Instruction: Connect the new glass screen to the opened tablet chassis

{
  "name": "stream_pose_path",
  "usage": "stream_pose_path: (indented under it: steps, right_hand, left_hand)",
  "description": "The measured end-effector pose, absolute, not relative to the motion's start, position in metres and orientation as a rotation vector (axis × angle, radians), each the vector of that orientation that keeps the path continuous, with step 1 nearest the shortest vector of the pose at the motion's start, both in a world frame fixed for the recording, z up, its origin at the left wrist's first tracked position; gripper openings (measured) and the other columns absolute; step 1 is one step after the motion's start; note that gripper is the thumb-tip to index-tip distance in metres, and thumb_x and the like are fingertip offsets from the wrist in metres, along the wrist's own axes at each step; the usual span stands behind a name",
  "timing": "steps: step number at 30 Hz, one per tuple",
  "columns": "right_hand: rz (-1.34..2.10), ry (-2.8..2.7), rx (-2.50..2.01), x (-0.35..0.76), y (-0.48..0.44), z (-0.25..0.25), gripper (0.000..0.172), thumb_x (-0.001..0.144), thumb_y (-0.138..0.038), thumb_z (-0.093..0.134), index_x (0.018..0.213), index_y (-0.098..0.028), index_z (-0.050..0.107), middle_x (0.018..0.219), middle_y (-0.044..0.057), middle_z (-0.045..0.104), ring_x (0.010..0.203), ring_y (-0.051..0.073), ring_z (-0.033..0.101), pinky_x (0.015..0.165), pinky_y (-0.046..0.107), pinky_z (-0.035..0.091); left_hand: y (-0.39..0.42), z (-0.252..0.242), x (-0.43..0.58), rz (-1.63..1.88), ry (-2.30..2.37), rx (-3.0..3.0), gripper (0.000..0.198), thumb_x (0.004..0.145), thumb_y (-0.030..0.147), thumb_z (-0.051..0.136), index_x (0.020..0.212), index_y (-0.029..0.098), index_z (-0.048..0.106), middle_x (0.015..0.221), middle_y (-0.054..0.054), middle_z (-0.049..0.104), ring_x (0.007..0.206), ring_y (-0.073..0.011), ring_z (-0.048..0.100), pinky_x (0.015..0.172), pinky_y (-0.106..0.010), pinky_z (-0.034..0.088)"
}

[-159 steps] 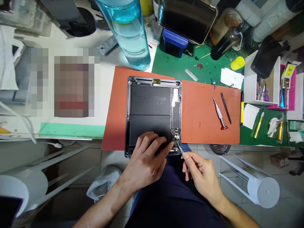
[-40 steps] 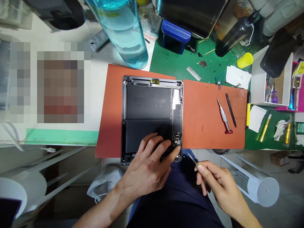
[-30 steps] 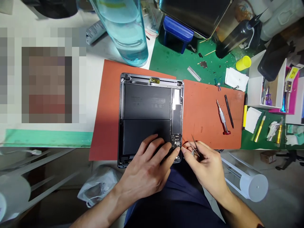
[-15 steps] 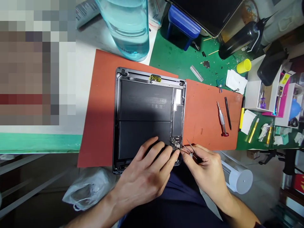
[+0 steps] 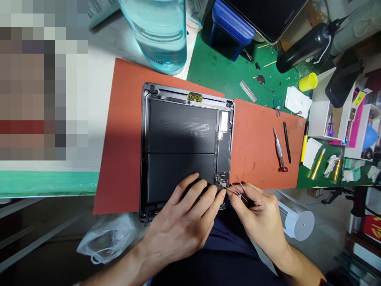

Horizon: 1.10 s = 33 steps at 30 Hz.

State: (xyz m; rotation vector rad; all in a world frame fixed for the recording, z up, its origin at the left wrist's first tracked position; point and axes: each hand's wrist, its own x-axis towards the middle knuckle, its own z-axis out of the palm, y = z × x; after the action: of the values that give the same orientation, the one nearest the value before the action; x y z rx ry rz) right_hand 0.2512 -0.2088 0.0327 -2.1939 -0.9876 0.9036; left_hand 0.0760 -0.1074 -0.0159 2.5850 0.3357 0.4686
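Note:
An opened tablet point(image 5: 181, 131) lies on the orange-red mat, its black battery cells and a strip of circuit parts point(image 5: 220, 179) exposed. My left hand point(image 5: 187, 220) rests across its lower right part, fingers apart, with one fingertip at the right edge. Just right of that edge, my right hand point(image 5: 258, 214) is closed around thin metal tweezers point(image 5: 241, 186), whose two tips point up and left. Its thumb and fingertip are close to the tablet's edge and to my left fingertips. Whether the right fingertips also pinch some small part is too fine to tell.
The orange-red mat point(image 5: 264, 143) carries a screwdriver point(image 5: 279, 151) and a black stick tool point(image 5: 287, 143). Behind stand a large blue bottle point(image 5: 160, 39), a blue stand point(image 5: 233, 24) and a black bottle point(image 5: 306, 47). White boxes point(image 5: 318, 107) are at right; a plastic bag point(image 5: 110, 238) hangs below the table edge.
The view has shifted slightly. Both hands keep nearly the same place at the tablet's lower right corner, the tweezers still in my right hand.

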Motion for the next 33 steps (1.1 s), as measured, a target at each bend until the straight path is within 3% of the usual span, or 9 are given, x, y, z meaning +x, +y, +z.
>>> stream_pose_path:
  steps: [18,33]
  right_hand:
    - [0.956,-0.957,-2.195,0.2512,-0.2092,0.0323,0.019,0.101,-0.024,0.063,0.088,-0.023,0.077,0.077,0.000,0.075,0.068,0.016,0.069,0.066,0.027,0.054]
    - [0.944,-0.974,-2.238,0.2506,-0.2098,0.0301,0.020,0.101,-0.028,0.065,0.084,-0.021,0.072,0.069,-0.001,0.067,0.057,0.013,0.056,0.057,0.026,0.046]
  left_hand:
    - [-0.1064,-0.0156,0.0758,0.484,0.313,2.613,0.044,0.094,0.011,0.062,0.138,0.008,0.070,0.120,-0.012,0.071,0.119,-0.0309,0.059,0.120,-0.057,0.040]
    - [-0.1061,-0.0175,0.0758,0.487,0.289,2.641,0.043,0.094,0.012,0.060,0.136,0.009,0.071,0.121,-0.011,0.071,0.118,-0.0315,0.059,0.118,-0.058,0.043]
